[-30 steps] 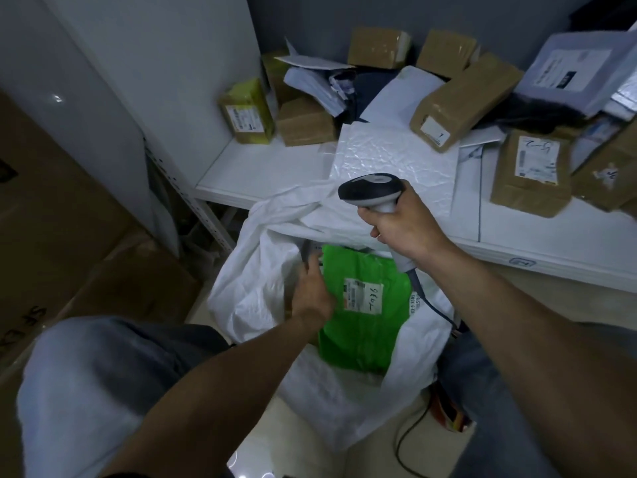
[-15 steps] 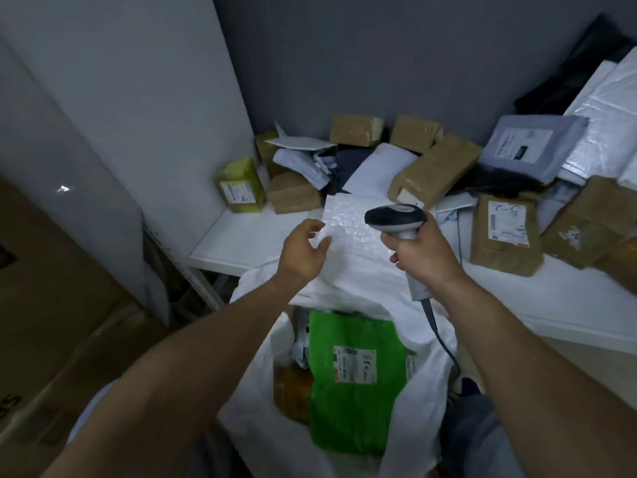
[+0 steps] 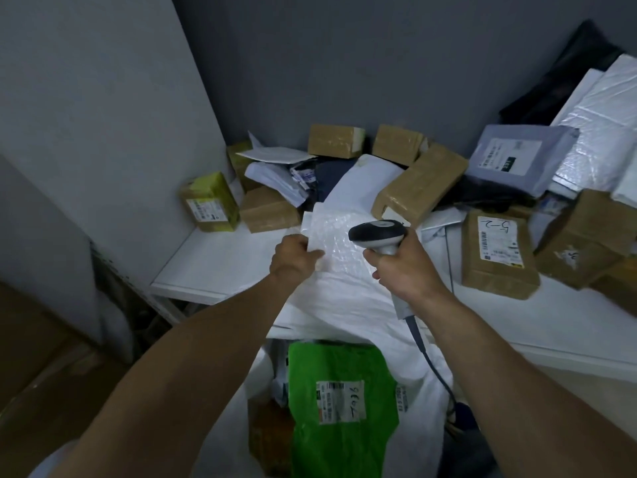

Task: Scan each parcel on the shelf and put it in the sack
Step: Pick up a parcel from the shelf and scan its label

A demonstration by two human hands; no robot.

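Note:
A white bubble mailer [image 3: 339,241] lies at the front of the white shelf [image 3: 213,263], partly over the sack's rim. My left hand [image 3: 294,258] pinches its left edge. My right hand [image 3: 405,265] grips a handheld barcode scanner [image 3: 377,234] just right of the mailer, its head over the mailer's top. Below the shelf stands the open white sack [image 3: 348,305], holding a green labelled parcel [image 3: 339,405] and a brown one [image 3: 269,432].
Several taped brown boxes [image 3: 418,182], a yellow box [image 3: 210,201], a grey mailer [image 3: 517,158] and white mailers [image 3: 599,129] crowd the back and right of the shelf. A labelled brown parcel [image 3: 496,257] sits right of my right hand. The scanner cable [image 3: 434,363] hangs down. Cardboard [image 3: 41,357] stands at left.
My left hand left the green parcel in the sack, rose to the shelf and took the white mailer's edge. My view tilted upward. The scanner stayed in my right hand.

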